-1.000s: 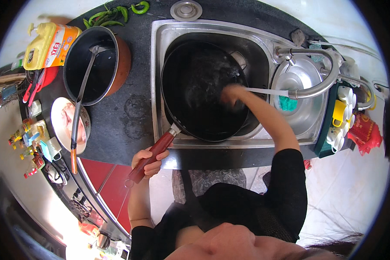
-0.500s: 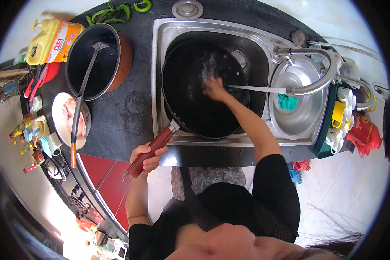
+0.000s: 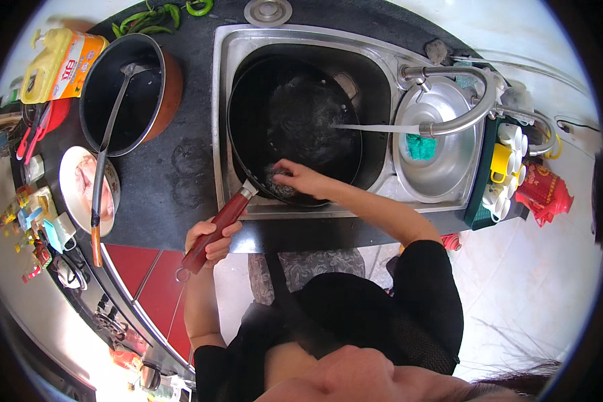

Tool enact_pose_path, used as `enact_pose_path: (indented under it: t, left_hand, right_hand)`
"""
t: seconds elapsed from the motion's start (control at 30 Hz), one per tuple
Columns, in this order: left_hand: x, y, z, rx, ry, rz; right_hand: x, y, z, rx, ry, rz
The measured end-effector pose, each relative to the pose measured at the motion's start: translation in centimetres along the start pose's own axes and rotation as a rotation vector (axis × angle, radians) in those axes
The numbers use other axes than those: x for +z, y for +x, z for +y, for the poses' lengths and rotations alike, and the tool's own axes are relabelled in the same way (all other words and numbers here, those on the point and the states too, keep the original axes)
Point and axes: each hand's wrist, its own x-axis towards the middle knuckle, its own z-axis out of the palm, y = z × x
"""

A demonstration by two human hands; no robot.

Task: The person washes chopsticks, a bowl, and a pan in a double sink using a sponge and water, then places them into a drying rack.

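A black wok (image 3: 295,100) rests tilted in the left sink basin, with water in it. My left hand (image 3: 211,240) is wrapped round its reddish-brown handle (image 3: 226,216), which sticks out over the counter's front edge. Inside the wok, close to where the handle joins, my right hand (image 3: 296,176) is closed, fingers pressed down on a greyish wad that looks like a wire scourer (image 3: 275,182). Water runs from the curved metal faucet (image 3: 459,127) into the wok, rippling the surface.
A round right basin (image 3: 442,184) holds a green scrubbing cloth (image 3: 421,147). On the left stand a deep pot (image 3: 169,94) with a ladle (image 3: 115,110), a plate of raw meat (image 3: 110,181) and a yellow jug (image 3: 60,63). Green peppers (image 3: 147,20) lie behind; cups (image 3: 509,161) stand right.
My right hand has moved from the wok's middle toward the near rim by the handle. My left hand keeps its hold. The whole view has shifted slightly.
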Motion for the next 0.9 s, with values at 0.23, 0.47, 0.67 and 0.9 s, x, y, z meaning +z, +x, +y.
enact_pose_path:
  t: [0.23, 0.47, 0.67, 0.9]
  left_hand:
    - [-0.3, -0.4, 0.2, 0.022, -0.001, 0.017]
    - [0.0, -0.2, 0.3, -0.01, 0.003, 0.015]
    - [-0.1, -0.4, 0.2, -0.015, -0.01, -0.012]
    - [0.0, -0.4, 0.2, 0.009, -0.029, 0.024]
  right_hand:
    - [-15.1, -0.6, 1.6, 0.425, -1.297, -0.341]
    - [-8.4, 8.6, 7.0, -0.19, -1.149, 0.733]
    - [-12.2, 2.0, 5.1, 0.085, -1.432, 0.668]
    - [0.2, 4.8, -3.8, -0.421, -0.184, -0.028]
